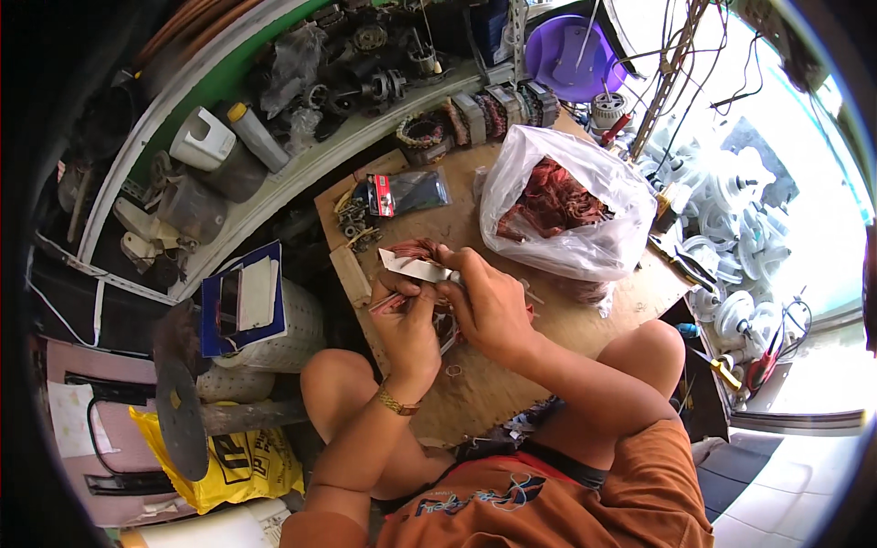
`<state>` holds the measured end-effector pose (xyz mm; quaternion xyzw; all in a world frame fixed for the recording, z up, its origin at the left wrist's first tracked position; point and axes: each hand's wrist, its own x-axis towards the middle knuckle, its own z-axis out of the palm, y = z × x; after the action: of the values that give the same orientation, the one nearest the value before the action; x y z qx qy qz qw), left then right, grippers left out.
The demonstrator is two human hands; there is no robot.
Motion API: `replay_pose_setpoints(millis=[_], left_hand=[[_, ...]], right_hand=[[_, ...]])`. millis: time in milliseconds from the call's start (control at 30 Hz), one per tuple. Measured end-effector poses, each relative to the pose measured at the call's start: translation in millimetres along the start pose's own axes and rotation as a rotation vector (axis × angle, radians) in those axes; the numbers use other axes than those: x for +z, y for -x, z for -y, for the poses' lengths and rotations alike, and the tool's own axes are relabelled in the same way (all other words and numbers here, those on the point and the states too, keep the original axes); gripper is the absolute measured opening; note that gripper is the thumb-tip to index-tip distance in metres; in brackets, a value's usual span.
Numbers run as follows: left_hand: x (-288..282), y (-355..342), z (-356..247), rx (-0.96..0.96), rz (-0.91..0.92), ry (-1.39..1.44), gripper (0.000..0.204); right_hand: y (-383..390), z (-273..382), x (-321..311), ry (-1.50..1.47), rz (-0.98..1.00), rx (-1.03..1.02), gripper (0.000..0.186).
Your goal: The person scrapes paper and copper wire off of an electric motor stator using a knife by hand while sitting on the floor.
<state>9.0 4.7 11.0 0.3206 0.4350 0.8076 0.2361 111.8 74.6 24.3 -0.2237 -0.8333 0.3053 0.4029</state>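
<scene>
Over the wooden board, my two hands are close together at the middle of the view. My left hand (408,329), with a gold watch at the wrist, is closed around a bundle of thin reddish-brown copper wire (416,248). Wire ends stick out at the left of its fingers. My right hand (489,301) is closed at the inner end of a pale flat strip (416,267) with a slanted tip, lying across the wire. Whether the strip is a blade or stiff paper I cannot tell. Just beyond, a white plastic bag (512,164) stands open, full of tangled copper wire (557,201).
The wooden board (493,393) carries a small packet (406,192), metal nuts (354,219) and pliers (681,260). Wound motor stators (470,119) line the far edge. A purple basin (575,57) stands behind; clear plastic parts (740,219) pile at right. My bent knees flank the board.
</scene>
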Motion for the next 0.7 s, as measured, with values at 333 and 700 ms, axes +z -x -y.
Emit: replay_pose_setpoints(millis=[333,700], left_hand=[[8.1,0.3,-8.6,-0.064,-0.061,0.050,0.021],[-0.3,-9.8,-9.8,-0.091,-0.062,0.070,0.021]], right_hand=[[3.2,5.2,4.1,-0.248,-0.069,-0.017,0.054],[3.0,17.2,-6.9,-0.264,0.064,0.129,0.060]])
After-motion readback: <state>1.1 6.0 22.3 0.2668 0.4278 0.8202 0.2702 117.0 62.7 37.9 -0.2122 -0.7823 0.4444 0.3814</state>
